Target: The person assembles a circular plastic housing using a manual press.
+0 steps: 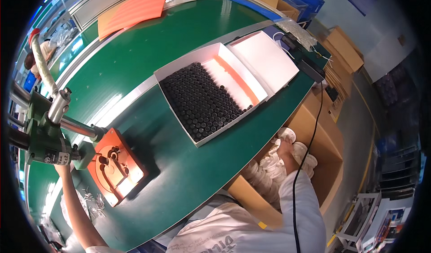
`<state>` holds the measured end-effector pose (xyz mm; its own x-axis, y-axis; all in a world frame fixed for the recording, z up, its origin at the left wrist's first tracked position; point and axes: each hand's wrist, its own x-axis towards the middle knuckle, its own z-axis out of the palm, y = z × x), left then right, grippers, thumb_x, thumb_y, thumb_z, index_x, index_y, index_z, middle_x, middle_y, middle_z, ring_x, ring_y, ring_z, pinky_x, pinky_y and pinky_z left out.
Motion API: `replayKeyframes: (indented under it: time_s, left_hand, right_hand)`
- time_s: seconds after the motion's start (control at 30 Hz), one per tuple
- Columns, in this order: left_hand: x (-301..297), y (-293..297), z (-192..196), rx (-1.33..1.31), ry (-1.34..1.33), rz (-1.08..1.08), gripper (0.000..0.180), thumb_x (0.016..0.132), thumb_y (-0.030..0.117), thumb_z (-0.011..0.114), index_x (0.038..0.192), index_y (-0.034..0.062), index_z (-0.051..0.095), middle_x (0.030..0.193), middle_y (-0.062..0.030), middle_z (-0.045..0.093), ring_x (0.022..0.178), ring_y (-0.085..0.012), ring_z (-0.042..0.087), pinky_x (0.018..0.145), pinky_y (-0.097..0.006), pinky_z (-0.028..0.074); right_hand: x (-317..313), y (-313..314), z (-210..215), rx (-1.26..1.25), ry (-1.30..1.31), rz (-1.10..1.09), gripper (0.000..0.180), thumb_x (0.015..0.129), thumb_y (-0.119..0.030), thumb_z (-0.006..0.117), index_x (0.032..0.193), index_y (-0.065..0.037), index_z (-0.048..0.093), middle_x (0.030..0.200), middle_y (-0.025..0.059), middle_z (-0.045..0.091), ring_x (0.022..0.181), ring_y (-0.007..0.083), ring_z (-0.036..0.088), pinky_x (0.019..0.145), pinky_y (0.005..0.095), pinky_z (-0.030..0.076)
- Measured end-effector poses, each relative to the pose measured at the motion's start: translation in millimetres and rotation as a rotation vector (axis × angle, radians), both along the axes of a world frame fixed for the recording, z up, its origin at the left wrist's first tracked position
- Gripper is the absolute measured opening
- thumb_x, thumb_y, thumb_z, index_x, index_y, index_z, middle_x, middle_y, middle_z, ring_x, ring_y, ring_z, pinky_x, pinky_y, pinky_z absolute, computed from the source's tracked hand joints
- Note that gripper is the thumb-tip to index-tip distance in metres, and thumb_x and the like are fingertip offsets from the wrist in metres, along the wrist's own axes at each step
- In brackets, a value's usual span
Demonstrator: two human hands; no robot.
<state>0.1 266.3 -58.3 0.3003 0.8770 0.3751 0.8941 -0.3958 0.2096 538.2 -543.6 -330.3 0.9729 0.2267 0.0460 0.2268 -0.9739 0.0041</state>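
Discs [269,163], pale, round and flat, fill a cardboard box [325,159] set low at the right, below the table edge, likely so they can be reached without leaving the bench. The right hand [284,149] reaches down into the heap and rests on the discs; whether its fingers have closed on one cannot be told, since the hand is small and partly sunk among them. The left hand [63,167] sits at the near left under the green metal press [45,141], mostly hidden by it, so its grip cannot be told either. Just right of the press lies an orange fixture plate [117,168] with curved grooves. Small pale parts [92,199] are scattered near it. Farther along the glossy green table [179,55], a shallow white tray [211,55] holds tight rows of small black caps [200,100], within reach of both hands.
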Motion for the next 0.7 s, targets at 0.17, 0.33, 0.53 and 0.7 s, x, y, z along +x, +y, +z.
replayKeyframes:
  time_s: [0.17, 0.33, 0.53, 0.7]
  left_hand:
    - [-82, 52, -39, -0.036, -0.297, -0.303, 0.054, 0.100, 0.017, 0.067, 0.152, 0.0061, 0.054, 0.154, -0.0155, 0.055, 0.138, -0.0300, 0.055, 0.115, -0.043, 0.043]
    - [-34, -37, -24, -0.085, -0.618, -0.381, 0.059, 0.104, 0.007, 0.063, 0.157, -0.0036, 0.041, 0.159, -0.0177, 0.049, 0.143, -0.0288, 0.050, 0.121, -0.039, 0.035]
    - [18, -164, 26, 0.141, -0.770, -0.484, 0.045, 0.108, 0.006, 0.054, 0.152, -0.0012, 0.047, 0.161, -0.0171, 0.047, 0.132, -0.0235, 0.057, 0.108, -0.037, 0.048]
    - [7, -179, 6, 0.251, -0.824, -0.408, 0.026, 0.107, 0.004, 0.051, 0.126, -0.0034, 0.067, 0.135, -0.0130, 0.066, 0.090, -0.0101, 0.057, 0.069, -0.021, 0.043]
  right_hand:
    - [27, 1, -11, -0.231, 0.258, -0.023, 0.045, 0.089, -0.013, 0.068, 0.134, -0.015, 0.069, 0.138, 0.0134, 0.065, 0.136, 0.0361, 0.055, 0.109, 0.0501, 0.047]
    - [28, -24, 29, -0.149, 0.210, -0.078, 0.031, 0.096, -0.023, 0.067, 0.125, -0.012, 0.069, 0.107, 0.0182, 0.077, 0.106, 0.0368, 0.073, 0.092, 0.0510, 0.055]
    - [-30, -11, 121, 0.141, 0.046, -0.109, 0.030, 0.104, -0.028, 0.059, 0.122, -0.005, 0.063, 0.097, 0.0236, 0.074, 0.096, 0.0385, 0.074, 0.079, 0.0478, 0.057]
    - [-87, -86, 134, 1.318, 0.607, -0.185, 0.041, 0.100, -0.036, 0.071, 0.121, -0.002, 0.067, 0.105, 0.0074, 0.077, 0.095, 0.0213, 0.075, 0.077, 0.0399, 0.059]
